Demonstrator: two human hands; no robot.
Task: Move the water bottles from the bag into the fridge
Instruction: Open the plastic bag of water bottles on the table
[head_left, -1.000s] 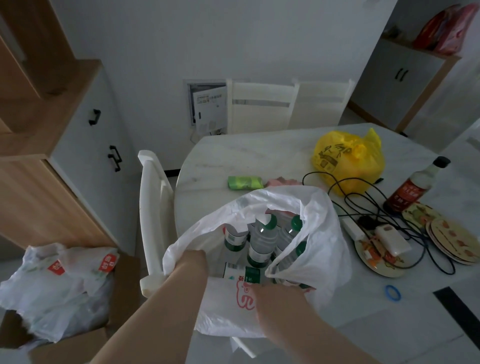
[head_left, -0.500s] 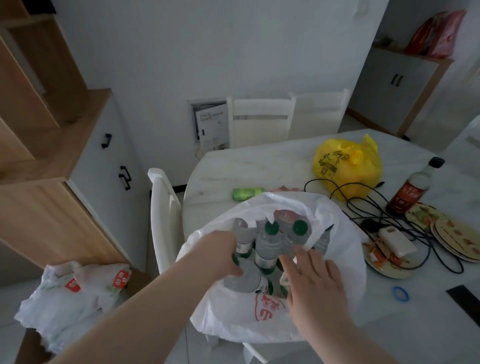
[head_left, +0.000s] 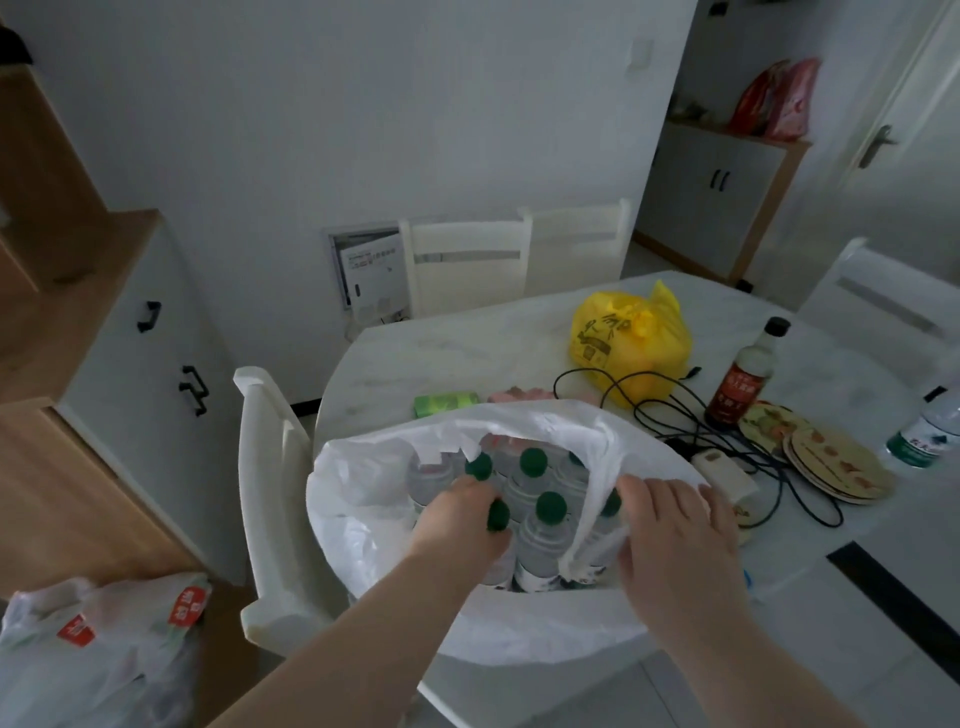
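Observation:
A white plastic bag (head_left: 363, 499) stands open on the near edge of the marble table (head_left: 467, 348). Several clear water bottles (head_left: 543, 525) with green caps stand upright inside it. My left hand (head_left: 462, 525) is down in the bag, fingers wrapped around the neck of one bottle whose green cap (head_left: 498, 515) shows between them. My right hand (head_left: 675, 540) presses the bag's right rim outward and down, fingers spread over the plastic. No fridge is in view.
A white chair (head_left: 270, 493) stands left of the bag. On the table lie a yellow bag (head_left: 631, 338), black cables (head_left: 675, 410), a sauce bottle (head_left: 743, 379), plates (head_left: 836, 462), a green packet (head_left: 447, 402) and another water bottle (head_left: 930, 431). Bags (head_left: 98, 649) sit on the floor, left.
The view has tilted up and come closer. My left hand went from the bag's rim down onto a bottle neck. My right hand moved to the bag's right rim and spread it.

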